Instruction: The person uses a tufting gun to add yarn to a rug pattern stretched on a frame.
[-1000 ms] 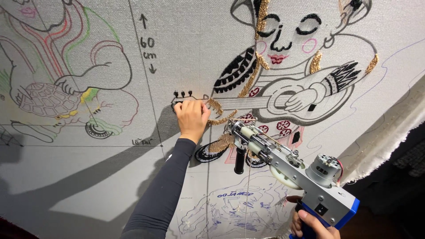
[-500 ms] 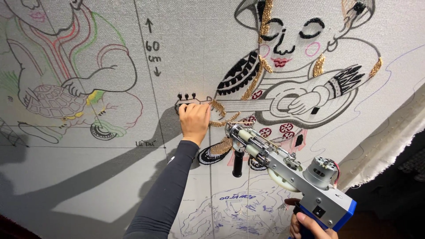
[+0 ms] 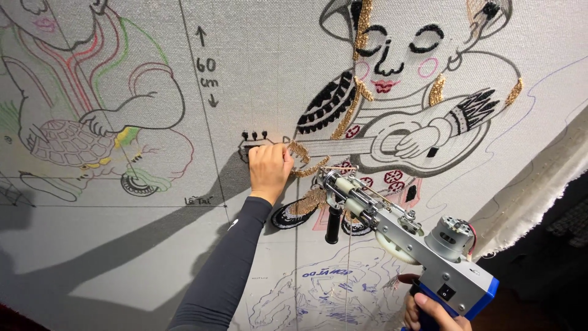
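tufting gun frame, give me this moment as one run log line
left hand: pressed on cloth by guitar neck drawing | right hand: grips tufting gun handle | gun tip: at cloth, gold tufts beside

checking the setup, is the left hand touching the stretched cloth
Touching: the head view shows the left hand pressed flat on the stretched cloth, no gap.

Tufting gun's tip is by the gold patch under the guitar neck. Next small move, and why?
Probably press the gun tip into the cloth at the gold patch: the left hand already braces the cloth beside it, and the right hand grips the handle.
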